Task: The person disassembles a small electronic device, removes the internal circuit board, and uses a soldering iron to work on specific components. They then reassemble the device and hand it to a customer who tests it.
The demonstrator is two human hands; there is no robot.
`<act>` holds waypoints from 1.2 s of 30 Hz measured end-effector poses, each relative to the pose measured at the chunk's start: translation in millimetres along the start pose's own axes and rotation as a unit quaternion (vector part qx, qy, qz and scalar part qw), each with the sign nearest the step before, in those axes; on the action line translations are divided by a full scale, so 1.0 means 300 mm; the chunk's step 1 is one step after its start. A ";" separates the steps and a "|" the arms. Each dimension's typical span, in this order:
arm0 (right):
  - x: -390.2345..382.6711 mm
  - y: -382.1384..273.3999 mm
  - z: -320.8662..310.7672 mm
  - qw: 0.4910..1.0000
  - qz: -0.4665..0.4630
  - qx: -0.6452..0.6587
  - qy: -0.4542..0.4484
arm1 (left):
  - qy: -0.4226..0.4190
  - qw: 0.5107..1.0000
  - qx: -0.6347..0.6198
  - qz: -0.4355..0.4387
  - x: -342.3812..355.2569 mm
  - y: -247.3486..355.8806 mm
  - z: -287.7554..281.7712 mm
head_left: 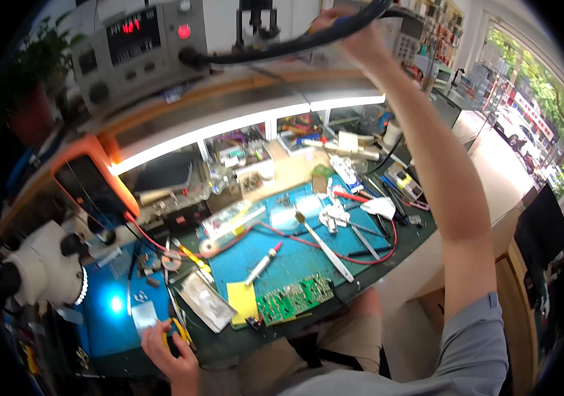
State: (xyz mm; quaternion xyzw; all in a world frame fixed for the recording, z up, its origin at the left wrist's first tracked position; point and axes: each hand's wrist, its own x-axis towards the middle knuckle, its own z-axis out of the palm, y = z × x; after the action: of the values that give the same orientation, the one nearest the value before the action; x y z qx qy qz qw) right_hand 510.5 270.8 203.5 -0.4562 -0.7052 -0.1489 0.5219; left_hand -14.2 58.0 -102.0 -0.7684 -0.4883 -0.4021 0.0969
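My right arm reaches up to the shelf. My right hand [336, 25] is closed at the top edge, partly behind a thick black hose [282, 51]; what it grips is hidden and blurred. At the lower left, my left hand [171, 356] has its fingers curled round a yellow-handled hand tool [182, 332], perhaps pliers. Beside that hand lies a small pale sheet [144, 317]. A green circuit board [295, 300] lies at the bench's front edge next to a yellow paper note [242, 302]. Behind them rest a white pen-like tube [263, 264] and a white-handled brush [327, 251].
A grey station with a red display [133, 41] stands on the shelf, the hose joined to it. An orange-cased meter [94, 178] and a microscope [48, 267] stand at left. Red test leads [308, 243] cross the blue mat [229, 264]. Tools clutter the right side.
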 end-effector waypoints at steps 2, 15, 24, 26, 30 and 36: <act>-0.068 -0.271 0.028 0.964 0.199 0.178 0.018 | 0.000 1.000 0.008 -0.008 -0.015 -0.027 -0.015; -1.144 -0.532 -0.086 0.909 0.288 0.287 -0.087 | -0.205 0.960 -0.178 0.067 0.157 0.314 0.135; -1.237 -0.508 0.030 0.913 0.226 0.334 -0.053 | -0.226 0.961 -0.134 0.088 0.163 0.334 0.153; -1.244 -0.499 0.034 0.912 0.222 0.340 -0.059 | -0.227 0.961 -0.130 0.088 0.159 0.334 0.151; -1.251 -0.495 0.035 0.906 0.244 0.341 -0.064 | -0.220 0.963 -0.132 0.087 0.147 0.335 0.159; -1.232 -0.516 0.029 0.921 0.185 0.319 -0.128 | -0.228 0.961 -0.132 0.080 0.150 0.338 0.156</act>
State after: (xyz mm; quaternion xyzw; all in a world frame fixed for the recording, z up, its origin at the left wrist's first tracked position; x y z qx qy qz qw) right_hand 395.8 13.0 -81.1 -0.4026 -0.6793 0.2429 0.5634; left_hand 103.2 62.4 -76.1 -0.8821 -0.3773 -0.2680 -0.0878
